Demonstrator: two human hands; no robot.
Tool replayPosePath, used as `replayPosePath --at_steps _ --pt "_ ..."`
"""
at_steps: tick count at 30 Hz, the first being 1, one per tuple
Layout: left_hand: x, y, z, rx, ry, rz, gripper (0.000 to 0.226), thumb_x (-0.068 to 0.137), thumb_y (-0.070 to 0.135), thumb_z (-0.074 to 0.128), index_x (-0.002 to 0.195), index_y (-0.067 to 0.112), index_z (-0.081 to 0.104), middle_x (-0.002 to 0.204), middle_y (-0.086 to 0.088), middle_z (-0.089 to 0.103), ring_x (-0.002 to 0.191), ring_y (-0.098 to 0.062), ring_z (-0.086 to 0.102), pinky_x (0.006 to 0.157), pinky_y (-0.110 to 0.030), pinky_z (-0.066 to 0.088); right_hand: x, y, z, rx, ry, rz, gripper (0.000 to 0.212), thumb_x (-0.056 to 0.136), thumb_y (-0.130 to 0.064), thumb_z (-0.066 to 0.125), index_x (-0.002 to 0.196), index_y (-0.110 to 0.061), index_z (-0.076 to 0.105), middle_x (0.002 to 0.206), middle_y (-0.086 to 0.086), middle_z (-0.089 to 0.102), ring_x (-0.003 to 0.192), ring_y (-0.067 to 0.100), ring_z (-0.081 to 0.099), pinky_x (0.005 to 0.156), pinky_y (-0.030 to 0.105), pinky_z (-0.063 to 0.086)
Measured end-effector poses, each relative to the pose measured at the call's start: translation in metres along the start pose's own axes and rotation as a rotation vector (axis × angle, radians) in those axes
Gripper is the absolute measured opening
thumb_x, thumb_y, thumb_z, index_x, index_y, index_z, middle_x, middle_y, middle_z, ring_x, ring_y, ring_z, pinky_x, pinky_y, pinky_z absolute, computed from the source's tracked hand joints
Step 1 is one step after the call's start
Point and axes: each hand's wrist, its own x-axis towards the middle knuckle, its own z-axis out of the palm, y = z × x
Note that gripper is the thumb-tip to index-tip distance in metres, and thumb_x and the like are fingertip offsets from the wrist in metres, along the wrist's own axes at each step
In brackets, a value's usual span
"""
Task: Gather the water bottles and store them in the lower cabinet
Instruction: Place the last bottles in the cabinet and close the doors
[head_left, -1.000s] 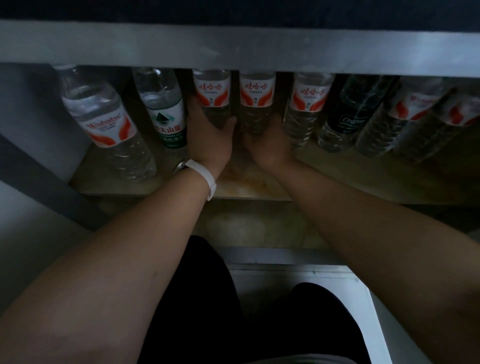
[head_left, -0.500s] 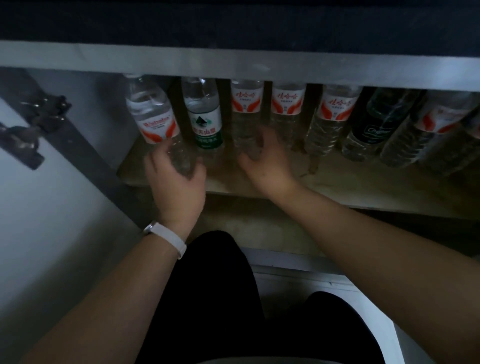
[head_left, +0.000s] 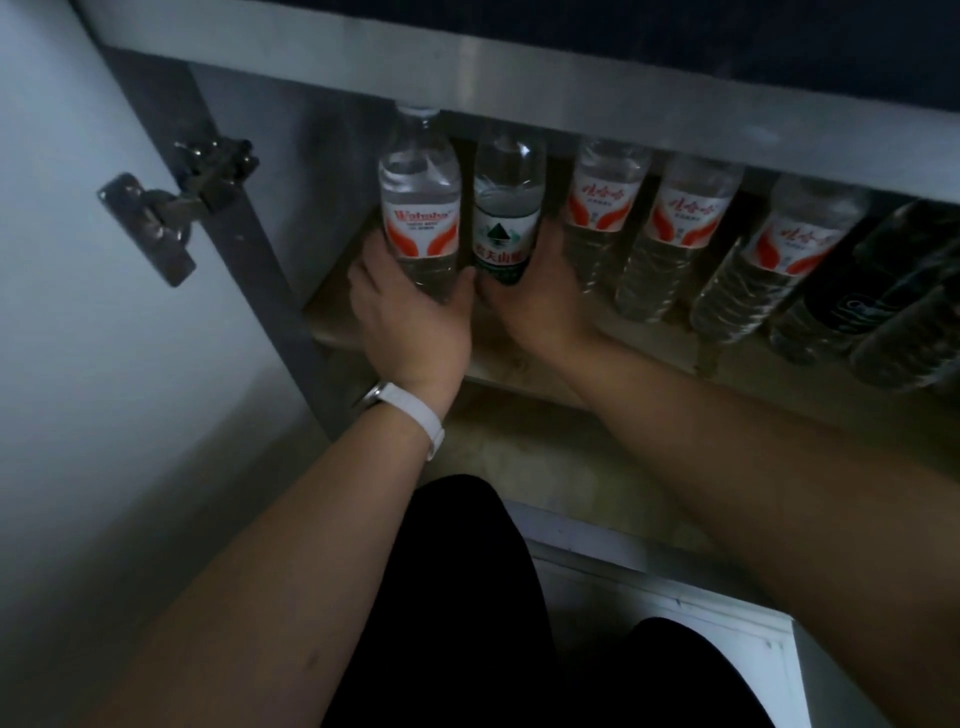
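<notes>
- The dim lower cabinet (head_left: 322, 171) stands open in front of me, its white door (head_left: 78, 260) swung out to the left on a metal hinge (head_left: 171, 218), and a row of bottles stands on the pale shelf (head_left: 649, 353) under the grey front rail.
- My left hand (head_left: 410, 317) has its grip wrapped round the lower body of the clear plastic water bottle with the red-and-white label (head_left: 421, 218), the leftmost in the row.
- My right hand (head_left: 540, 306) has its grip closed on the base of the clear bottle with the green-and-white label (head_left: 504, 223), just beside the first and touching it.
- Further right, three more red-labelled clear bottles (head_left: 680, 228) and some dark bottles (head_left: 852, 301) already stand in line.
- To do this well, I judge I should slide both bottles low and upright towards the far left corner, keeping them off the rail.
</notes>
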Motion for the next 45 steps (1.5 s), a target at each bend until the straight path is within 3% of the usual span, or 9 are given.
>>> replayPosePath --at_steps 8,13,21,24,29,34,36,42,45 --pt "0.043 -0.016 0.004 -0.025 -0.073 0.028 0.063 0.085 0.052 0.069 0.139 0.025 0.052 0.136 0.002 0.059 0.127 -0.019 0.058 0.102 -0.045 0.053 0.015 0.000 0.012 -0.101 0.102 0.078 0.064 0.080 -0.026 0.080 0.132 -0.013 0.045 0.136 0.005 0.058 0.127 0.020 0.054 0.093 0.021 0.041" --pt "0.064 -0.024 0.017 -0.090 -0.114 0.059 0.064 0.089 0.044 0.071 0.144 0.020 0.049 0.142 0.000 0.056 0.132 -0.017 0.054 0.102 -0.024 0.042 0.025 -0.002 0.020 -0.122 0.148 0.083 0.064 0.078 -0.027 0.082 0.129 -0.011 0.046 0.133 0.007 0.060 0.124 0.023 0.057 0.096 0.031 0.050" --pt "0.090 -0.038 0.033 -0.239 -0.157 0.062 0.067 0.091 0.033 0.074 0.148 0.017 0.044 0.150 0.000 0.051 0.139 -0.014 0.048 0.109 -0.022 0.040 0.038 0.001 0.031 -0.170 0.197 0.077 0.064 0.079 -0.028 0.081 0.128 -0.008 0.045 0.133 0.010 0.059 0.124 0.025 0.056 0.098 0.035 0.050" --pt "0.094 -0.041 0.035 -0.242 -0.166 0.063 0.068 0.090 0.030 0.075 0.148 0.016 0.044 0.149 0.000 0.051 0.139 -0.013 0.047 0.104 -0.012 0.038 0.040 0.001 0.033 -0.202 0.207 0.082 0.066 0.079 -0.030 0.081 0.128 -0.008 0.043 0.134 0.011 0.057 0.125 0.026 0.055 0.100 0.036 0.049" --pt "0.096 -0.040 0.030 -0.251 -0.224 0.008 0.069 0.087 0.026 0.079 0.146 0.018 0.045 0.147 0.002 0.055 0.136 -0.014 0.051 0.112 -0.036 0.046 0.037 -0.001 0.029 -0.177 0.160 0.097 0.068 0.081 -0.028 0.079 0.132 -0.007 0.040 0.137 0.010 0.055 0.127 0.024 0.053 0.094 0.025 0.042" --pt "0.085 -0.033 0.010 -0.174 -0.273 0.026 0.057 0.092 0.037 0.071 0.143 0.025 0.050 0.141 0.009 0.060 0.131 -0.010 0.055 0.108 -0.031 0.045 0.021 -0.007 0.022 -0.096 0.068 0.099 0.076 0.082 -0.034 0.076 0.142 -0.010 0.036 0.142 0.006 0.051 0.131 0.022 0.050 0.104 0.034 0.045" --pt "0.072 -0.029 0.001 -0.131 -0.274 0.035 0.045 0.095 0.038 0.067 0.137 0.027 0.056 0.133 0.009 0.064 0.125 -0.011 0.059 0.108 -0.038 0.048 0.011 -0.011 0.014 -0.085 0.003 0.097 0.072 0.086 -0.037 0.072 0.143 -0.012 0.036 0.142 0.003 0.053 0.130 0.020 0.051 0.104 0.035 0.046" --pt "0.024 -0.017 -0.035 0.145 -0.439 0.305 0.052 0.096 0.033 0.065 0.145 0.020 0.052 0.147 -0.006 0.052 0.132 -0.026 0.051 0.101 -0.030 0.040 -0.032 -0.028 -0.026 -0.354 -0.174 0.000 0.052 0.098 -0.045 0.053 0.143 -0.022 0.042 0.138 0.001 0.054 0.121 0.017 0.055 0.086 0.028 0.045" --pt "0.004 -0.006 -0.048 0.341 -0.504 0.505 0.052 0.094 0.032 0.065 0.143 0.016 0.055 0.146 -0.011 0.053 0.131 -0.033 0.051 0.103 -0.045 0.045 -0.057 -0.028 -0.050 -0.653 -0.199 -0.145 0.055 0.098 -0.051 0.046 0.144 -0.022 0.042 0.144 0.005 0.048 0.127 0.025 0.048 0.099 0.040 0.043"
